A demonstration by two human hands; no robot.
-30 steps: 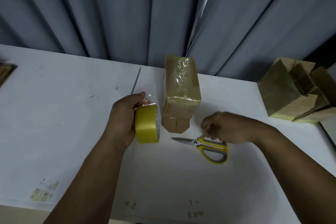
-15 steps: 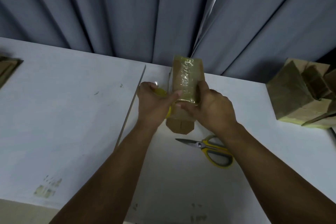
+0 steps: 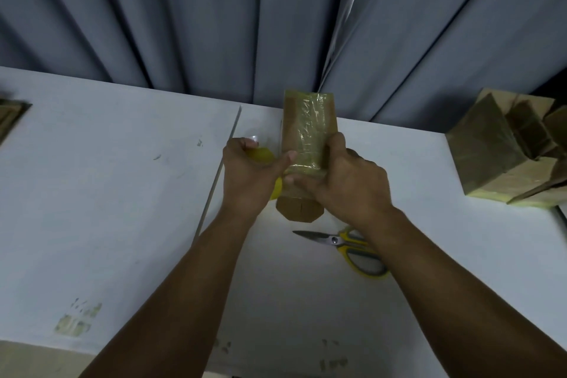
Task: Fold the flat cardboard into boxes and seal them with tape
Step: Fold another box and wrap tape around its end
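Packing workstation, indoor. White worktable (image 3: 107, 193) (scuffed, flecked with tape residue) stands against a grey pleated curtain (image 3: 184, 24). A pile of taped cardboard boxes (image 3: 506, 159) sits at its right edge, flat cardboard (image 3: 9, 116) at left, yellow-handled scissors (image 3: 346, 244) between.

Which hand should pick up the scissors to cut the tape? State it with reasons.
Right hand, probably. The scissors lie on the table right by its wrist, handles toward it. The left hand grips the tape roll, thumb on the box, so it is occupied.
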